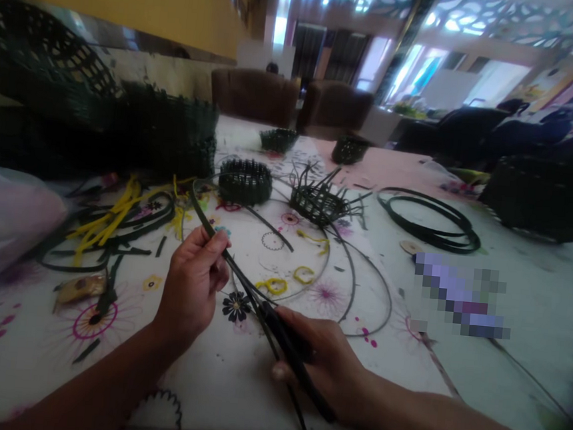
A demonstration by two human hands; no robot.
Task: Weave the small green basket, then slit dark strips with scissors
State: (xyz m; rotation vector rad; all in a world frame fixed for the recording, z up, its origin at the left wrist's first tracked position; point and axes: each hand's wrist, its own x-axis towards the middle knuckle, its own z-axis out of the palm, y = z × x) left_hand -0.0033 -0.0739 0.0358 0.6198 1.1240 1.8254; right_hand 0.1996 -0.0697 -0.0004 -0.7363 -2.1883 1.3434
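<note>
My left hand (193, 277) is closed, pinching a long dark green strip (200, 213) between thumb and fingers. The strip curves up beyond the hand and runs down toward the front edge of the table. My right hand (336, 363) is wrapped round a dark-handled tool that looks like scissors (294, 356). Its narrow end points at my left hand and lies along the strip; whether the blades touch it I cannot tell. Beyond my hands stand a small woven dark green basket (245, 183) and a part-woven basket (320, 203) with loose ends sticking up.
Yellow strips (116, 217) and dark offcuts lie at the left, near a pale plastic bag (8, 217). Large dark baskets (168, 124) stand behind them. At the right are a coiled strip (431, 221) and a big dark basket (543, 197). Brown chairs (254, 95) stand beyond the table.
</note>
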